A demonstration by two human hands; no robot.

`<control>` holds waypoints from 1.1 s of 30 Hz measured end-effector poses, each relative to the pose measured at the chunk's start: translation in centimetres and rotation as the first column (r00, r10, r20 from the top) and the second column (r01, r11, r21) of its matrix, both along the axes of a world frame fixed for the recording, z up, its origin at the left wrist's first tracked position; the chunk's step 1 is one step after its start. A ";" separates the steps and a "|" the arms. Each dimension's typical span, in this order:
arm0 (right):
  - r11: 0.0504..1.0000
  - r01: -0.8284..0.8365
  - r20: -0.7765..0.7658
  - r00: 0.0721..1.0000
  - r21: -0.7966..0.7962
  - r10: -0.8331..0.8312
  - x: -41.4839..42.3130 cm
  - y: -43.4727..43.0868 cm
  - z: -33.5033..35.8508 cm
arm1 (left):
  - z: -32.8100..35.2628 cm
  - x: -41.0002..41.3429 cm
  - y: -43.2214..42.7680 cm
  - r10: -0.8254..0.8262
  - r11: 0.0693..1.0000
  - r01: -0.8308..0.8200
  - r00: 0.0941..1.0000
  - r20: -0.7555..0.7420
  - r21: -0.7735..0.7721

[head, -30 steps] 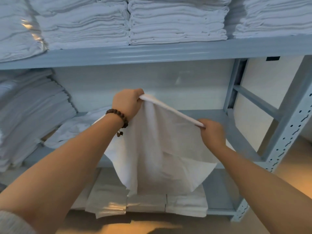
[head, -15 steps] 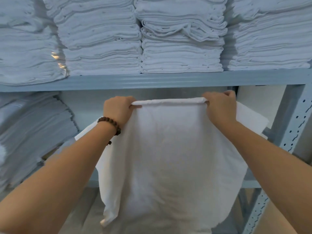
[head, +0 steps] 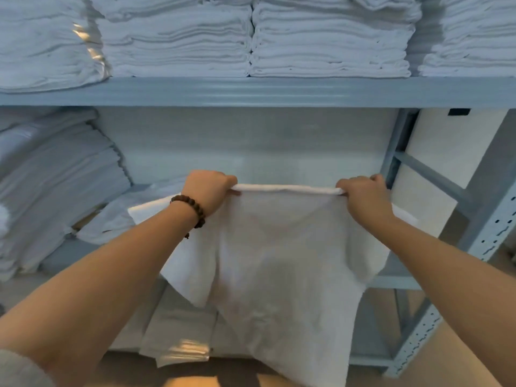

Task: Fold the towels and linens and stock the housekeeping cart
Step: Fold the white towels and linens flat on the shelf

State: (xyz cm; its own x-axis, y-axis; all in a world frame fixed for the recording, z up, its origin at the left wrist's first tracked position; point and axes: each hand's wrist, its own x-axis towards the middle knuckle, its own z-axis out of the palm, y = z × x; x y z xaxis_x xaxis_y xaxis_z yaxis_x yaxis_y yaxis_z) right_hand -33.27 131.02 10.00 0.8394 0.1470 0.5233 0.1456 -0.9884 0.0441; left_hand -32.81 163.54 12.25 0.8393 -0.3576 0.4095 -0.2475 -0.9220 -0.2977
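Observation:
A white linen cloth hangs in front of me, stretched level along its top edge. My left hand, with a dark bead bracelet at the wrist, grips the top edge at the left. My right hand grips the same edge at the right. The cloth's lower part drapes down past the middle shelf, with loose flaps sticking out beyond both hands.
A blue-grey metal shelving rack faces me. Stacks of folded white towels fill the top shelf. More folded linens lean at the left of the middle shelf. Wrapped packs lie on the bottom shelf. A perforated upright stands at the right.
My right hand rose until the cloth's top edge was level, with both hands spread wider apart. Since half a second ago the view has tilted down a little.

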 end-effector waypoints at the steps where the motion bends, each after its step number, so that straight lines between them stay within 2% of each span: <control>1: 1.000 -0.005 0.036 0.999 0.003 0.004 0.7 -0.1 0.4 | 0.3 0.5 0.4 0.015 1.000 -0.015 1.000 0.023 -0.019; 4: 0.996 -0.001 0.276 0.961 0.088 -0.023 1.8 0.0 0.9 | 0.6 2.0 1.3 -0.060 0.978 0.106 0.968 0.246 -0.180; 5: 0.995 -0.005 0.286 0.958 0.098 -0.023 2.1 0.2 0.4 | -0.2 2.5 1.6 -0.078 0.973 0.133 0.959 0.273 -0.188; 6: 0.998 -0.007 0.209 0.978 0.058 -0.006 2.4 0.5 -0.5 | -1.4 2.9 1.6 -0.082 0.981 0.115 0.976 0.201 -0.159; 8: 0.999 -0.015 -0.044 0.999 -0.041 0.013 3.1 0.9 -2.9 | -4.1 3.6 1.7 -0.030 1.000 0.030 0.999 -0.034 0.004; 9: 0.999 -0.018 -0.108 0.994 -0.041 0.013 3.7 0.8 -3.6 | -5.1 4.2 2.1 -0.028 0.998 0.033 0.996 -0.079 0.052; 13: 0.998 -0.053 -0.107 0.993 -0.023 0.050 5.1 0.2 -4.2 | -5.8 7.5 3.4 -0.085 0.996 0.085 0.995 -0.055 0.004; 15: 0.992 -0.070 -0.119 0.991 -0.102 0.058 5.7 -0.2 -4.0 | -5.5 9.5 3.6 -0.127 0.992 0.128 0.991 -0.049 0.019; 18: 0.970 -0.074 -0.053 0.997 -0.232 0.063 7.3 -1.1 -3.5 | -4.5 12.4 3.6 -0.173 0.979 0.176 0.984 -0.040 0.101; 20: 0.934 -0.049 -0.087 0.996 -0.354 0.019 8.7 -1.6 -3.1 | -4.3 14.7 3.4 -0.209 0.966 0.214 0.977 -0.047 0.145; 23: 0.911 -0.096 -0.127 0.991 -0.400 0.048 12.0 -3.0 -3.8 | -4.8 18.7 2.2 -0.227 0.955 0.242 0.969 -0.101 0.170; 27: 0.868 -0.051 -0.215 0.975 -0.494 -0.065 19.1 -5.0 -8.4 | -9.2 25.3 -0.3 -0.176 0.945 0.187 0.982 -0.066 0.270; 31: 0.847 -0.082 -0.216 0.976 -0.526 -0.039 27.8 -6.8 -14.2 | -16.1 31.9 -1.7 -0.072 0.974 0.093 0.991 -0.109 0.206; 33: 0.846 -0.104 -0.221 0.975 -0.523 -0.016 31.7 -7.9 -17.0 | -19.1 35.2 -1.8 -0.034 0.972 0.065 0.990 -0.138 0.225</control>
State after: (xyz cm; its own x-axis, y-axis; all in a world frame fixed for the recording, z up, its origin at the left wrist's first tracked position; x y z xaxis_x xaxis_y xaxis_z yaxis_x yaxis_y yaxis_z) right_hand -1.56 123.15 -7.00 0.9055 0.3894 0.1690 0.2534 -0.8153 0.5207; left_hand 2.36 161.72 -6.90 0.8595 -0.4710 0.1984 -0.3426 -0.8191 -0.4601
